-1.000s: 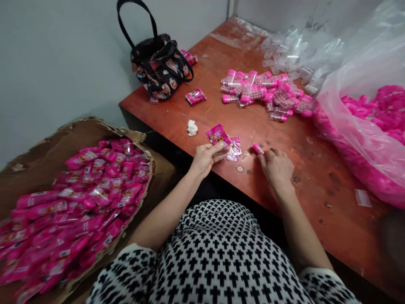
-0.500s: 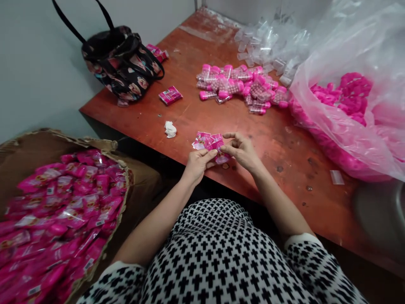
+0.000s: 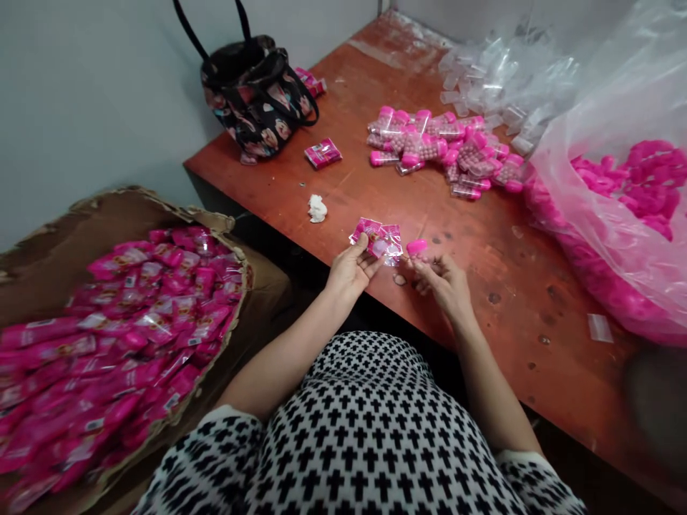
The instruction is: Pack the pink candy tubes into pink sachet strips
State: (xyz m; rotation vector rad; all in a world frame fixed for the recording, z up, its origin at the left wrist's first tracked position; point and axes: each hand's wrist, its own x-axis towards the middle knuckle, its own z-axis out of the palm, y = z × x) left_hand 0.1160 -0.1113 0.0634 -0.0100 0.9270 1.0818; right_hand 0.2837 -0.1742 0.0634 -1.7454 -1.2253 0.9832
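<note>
The left hand (image 3: 348,272) is nearly closed, thumb over fingers, on a flat, shiny, pink printed plastic packet (image 3: 365,230) by the near edge of the reddish-brown tabletop (image 3: 504,243). A second, similar packet (image 3: 393,238) shows against its right side; I cannot tell whether the fingers hold that one too. The right hand (image 3: 445,280) has thumb and fingertips drawn together on a small clear plastic tube with a rounded bright-pink cap (image 3: 417,246), also by the near edge, its body mostly hidden by the fingers.

The packet looks light, limp and slippery, likely to crease, so a pinch along one edge should suit it. The tube is probably light and stiff, with smooth walls that may roll or slide; its middle, clear of the cap, seems the surest hold.

Farther from the near edge lies a heap of pink-capped tubes of pinkish beads (image 3: 429,143). A black floral handbag (image 3: 273,118) stands by the left corner, and a crumpled white tissue (image 3: 317,209) lies nearer the hands.
</note>
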